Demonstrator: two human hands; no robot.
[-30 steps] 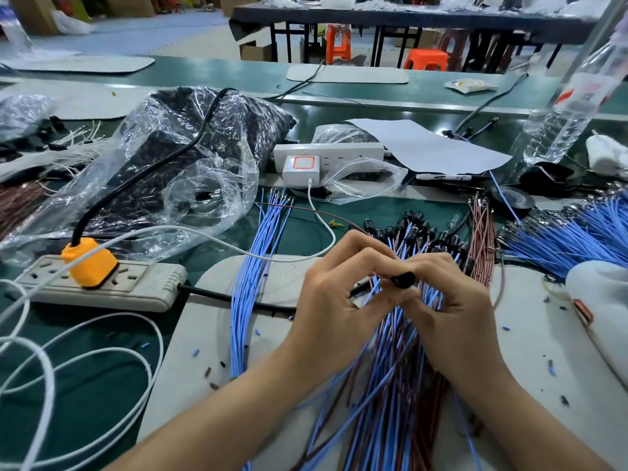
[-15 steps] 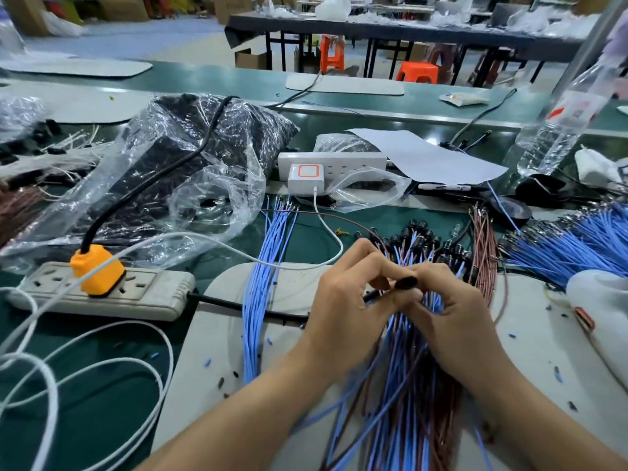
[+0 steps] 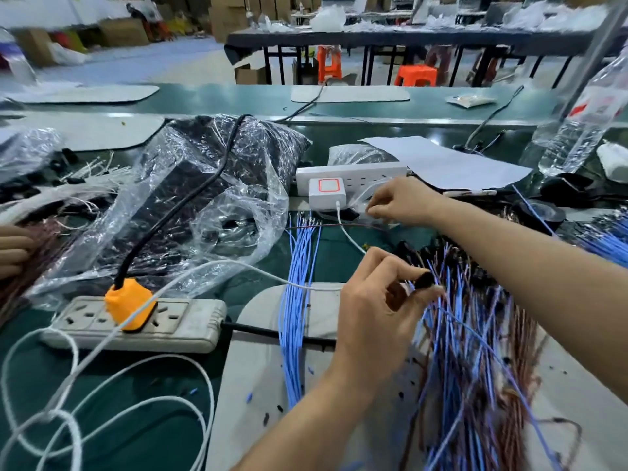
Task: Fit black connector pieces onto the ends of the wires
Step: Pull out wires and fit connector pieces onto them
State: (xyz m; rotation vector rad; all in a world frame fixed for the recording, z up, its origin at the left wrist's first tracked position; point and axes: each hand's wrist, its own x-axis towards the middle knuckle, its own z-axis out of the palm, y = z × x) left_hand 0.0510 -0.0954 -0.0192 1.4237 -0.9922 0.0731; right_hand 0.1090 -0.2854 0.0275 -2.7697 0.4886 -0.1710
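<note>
My left hand (image 3: 373,300) pinches a black connector piece (image 3: 423,279) between thumb and fingertips, above a thick bundle of blue and brown wires (image 3: 469,351) on the pale work mat (image 3: 258,368). Several wires at the bundle's far end (image 3: 428,253) carry black connectors. My right hand (image 3: 404,202) is stretched forward, fingers bent down at a small clear bag (image 3: 360,198) beside the white power strip (image 3: 350,173). Whether those fingers hold anything is hidden. A separate row of blue wires (image 3: 299,300) lies left of my left hand.
A grey power strip (image 3: 190,324) with an orange plug (image 3: 129,305) and looping white cables (image 3: 102,385) lie at the left. A big clear bag of black parts (image 3: 210,185), a paper sheet (image 3: 448,164) and a water bottle (image 3: 577,130) stand behind. Another person's hand (image 3: 13,249) shows at the left edge.
My right hand has left the connector and reached forward to the small clear bag. My left hand keeps the black connector and has stayed over the bundle.
</note>
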